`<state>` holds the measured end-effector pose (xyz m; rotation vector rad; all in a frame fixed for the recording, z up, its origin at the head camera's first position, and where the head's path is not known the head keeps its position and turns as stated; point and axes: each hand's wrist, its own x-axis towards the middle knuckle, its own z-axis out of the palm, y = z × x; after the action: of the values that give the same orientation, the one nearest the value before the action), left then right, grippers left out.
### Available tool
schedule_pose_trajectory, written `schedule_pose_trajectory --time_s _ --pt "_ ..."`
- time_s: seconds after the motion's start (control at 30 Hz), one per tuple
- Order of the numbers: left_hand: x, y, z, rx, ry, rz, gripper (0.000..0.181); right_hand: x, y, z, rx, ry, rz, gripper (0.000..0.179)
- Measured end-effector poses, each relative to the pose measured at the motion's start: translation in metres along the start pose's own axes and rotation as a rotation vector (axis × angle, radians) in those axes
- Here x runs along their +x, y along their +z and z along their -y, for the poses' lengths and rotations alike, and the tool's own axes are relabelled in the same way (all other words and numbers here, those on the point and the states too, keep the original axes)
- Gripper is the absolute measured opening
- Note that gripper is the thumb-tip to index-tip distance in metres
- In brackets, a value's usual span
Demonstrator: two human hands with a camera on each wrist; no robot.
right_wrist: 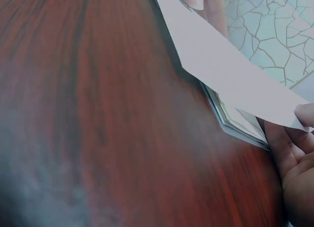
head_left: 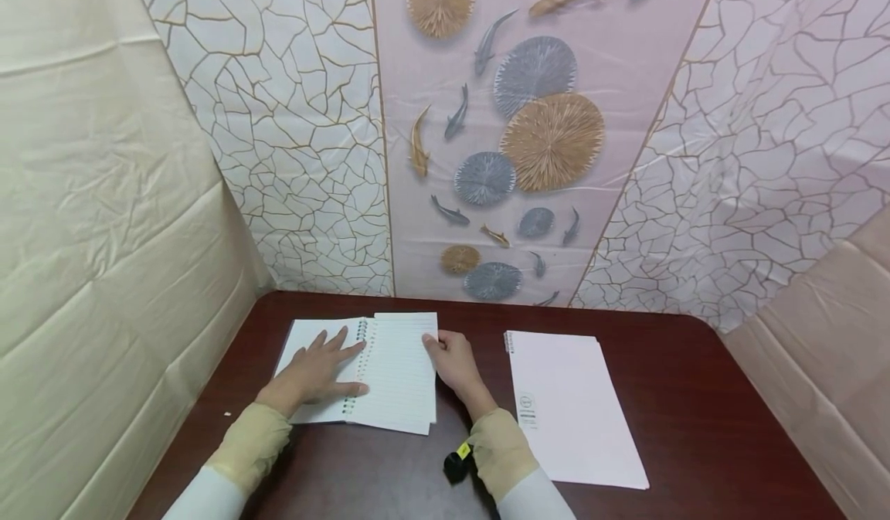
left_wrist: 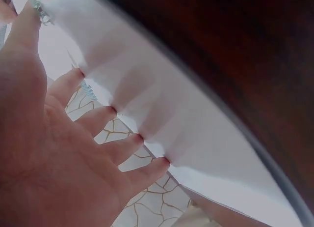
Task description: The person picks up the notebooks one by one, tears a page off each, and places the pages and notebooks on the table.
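A spiral notebook [head_left: 399, 373] with lined pages lies spread on the dark table. My left hand [head_left: 313, 373] rests on its left page with the fingers spread, thumb and fingertips reaching the coil binding. In the left wrist view those fingertips touch the white page [left_wrist: 162, 94]. At the notebook's right edge my right hand [head_left: 455, 361] pinches a page between thumb and fingers. The right wrist view shows that page [right_wrist: 230, 79] lifted and bowed above the stack of pages [right_wrist: 238, 121] beneath, with the right thumb [right_wrist: 305, 114] on top of it.
A stack of white paper [head_left: 573, 412] with small print along its left side lies to the right. Near the right forearm is a small black object with a yellow label [head_left: 456, 464]. Patterned cloth [head_left: 313, 134] hangs behind the table [head_left: 695, 412].
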<state>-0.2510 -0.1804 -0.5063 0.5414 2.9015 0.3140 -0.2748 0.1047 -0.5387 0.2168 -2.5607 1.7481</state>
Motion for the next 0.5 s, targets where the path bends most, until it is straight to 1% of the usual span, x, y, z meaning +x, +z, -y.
schedule_pose_trajectory --time_s 0.23,0.4,0.5 --pt "-0.0019 -0.0014 0.0013 0.005 0.012 -0.012 0.095 -0.0013 0.0037 0.0018 -0.005 -0.002 -0.014 0.049" --pt "-0.0026 -0.0021 0.0018 0.009 0.012 -0.008 0.098 -0.0037 0.0055 0.0045 -0.003 -0.013 -0.009 0.033" --pt "-0.0026 -0.0006 0.0025 0.002 -0.005 0.005 0.098 -0.0089 0.0036 0.0043 0.01 -0.006 0.012 0.034"
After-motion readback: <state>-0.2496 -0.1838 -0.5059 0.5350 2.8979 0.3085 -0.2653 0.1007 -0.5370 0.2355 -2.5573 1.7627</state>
